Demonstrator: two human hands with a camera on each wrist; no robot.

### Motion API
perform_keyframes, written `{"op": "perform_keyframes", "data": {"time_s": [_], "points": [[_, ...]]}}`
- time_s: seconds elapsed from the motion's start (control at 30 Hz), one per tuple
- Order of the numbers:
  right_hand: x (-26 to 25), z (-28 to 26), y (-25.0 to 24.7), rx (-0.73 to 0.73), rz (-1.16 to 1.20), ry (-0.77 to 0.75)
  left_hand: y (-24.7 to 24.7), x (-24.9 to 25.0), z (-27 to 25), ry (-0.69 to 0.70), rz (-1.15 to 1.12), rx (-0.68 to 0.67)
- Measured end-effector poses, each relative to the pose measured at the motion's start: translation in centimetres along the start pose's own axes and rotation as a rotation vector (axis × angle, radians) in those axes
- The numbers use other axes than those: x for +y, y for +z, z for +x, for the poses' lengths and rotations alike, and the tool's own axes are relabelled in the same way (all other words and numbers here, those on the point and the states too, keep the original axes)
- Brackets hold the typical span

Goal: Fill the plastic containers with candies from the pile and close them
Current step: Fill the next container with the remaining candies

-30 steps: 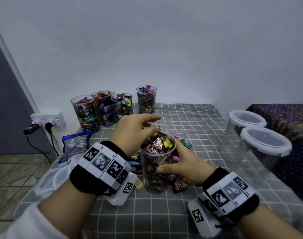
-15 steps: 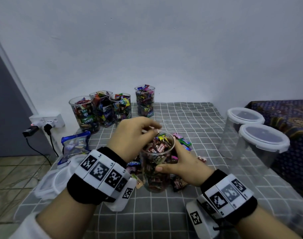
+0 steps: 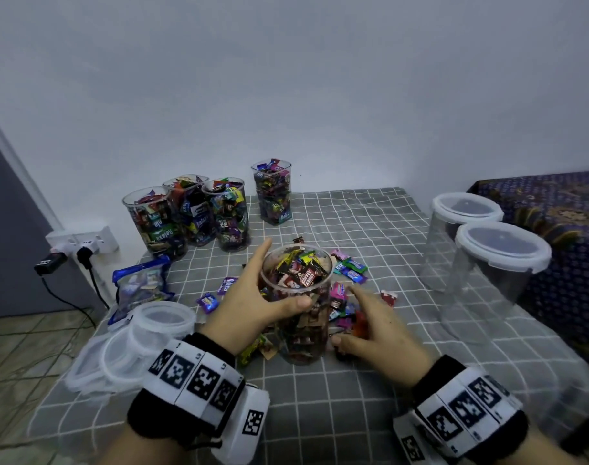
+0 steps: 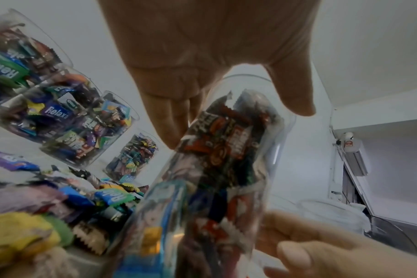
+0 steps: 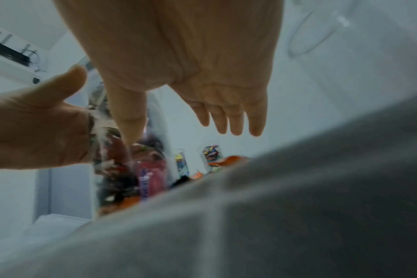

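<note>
Since a second ago your left hand [image 3: 252,303] has left the rim and now wraps the full container [image 3: 296,303] at mid-table, thumb across its front, while your right hand [image 3: 370,330] has let go — fingers spread wide, low over the loose candies [image 3: 348,270] at its 3 o'clock. Filling looks done; capping is due. Next you'd need a lid from the stack of lids [image 3: 135,344] at 9 o'clock — keep the container steady.
</note>
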State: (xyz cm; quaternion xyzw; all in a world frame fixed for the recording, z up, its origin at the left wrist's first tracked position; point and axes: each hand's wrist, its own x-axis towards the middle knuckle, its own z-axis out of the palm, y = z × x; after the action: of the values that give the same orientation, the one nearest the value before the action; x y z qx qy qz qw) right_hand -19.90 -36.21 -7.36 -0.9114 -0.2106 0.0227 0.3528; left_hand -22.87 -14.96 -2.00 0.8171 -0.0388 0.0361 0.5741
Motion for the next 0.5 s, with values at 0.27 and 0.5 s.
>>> {"op": "perform_keyframes", "data": {"time_s": [0.27,0.5], "points": [[4.6,-2.1,-1.8,-0.105,-0.394,0.255,0.6,-0.5,0.4,0.033,-0.058,0.065],[4.8,-1.8,-1.3,-0.131,-0.536,0.293,0.8,-0.2,0.5,0.059,-0.063,0.112]]}}
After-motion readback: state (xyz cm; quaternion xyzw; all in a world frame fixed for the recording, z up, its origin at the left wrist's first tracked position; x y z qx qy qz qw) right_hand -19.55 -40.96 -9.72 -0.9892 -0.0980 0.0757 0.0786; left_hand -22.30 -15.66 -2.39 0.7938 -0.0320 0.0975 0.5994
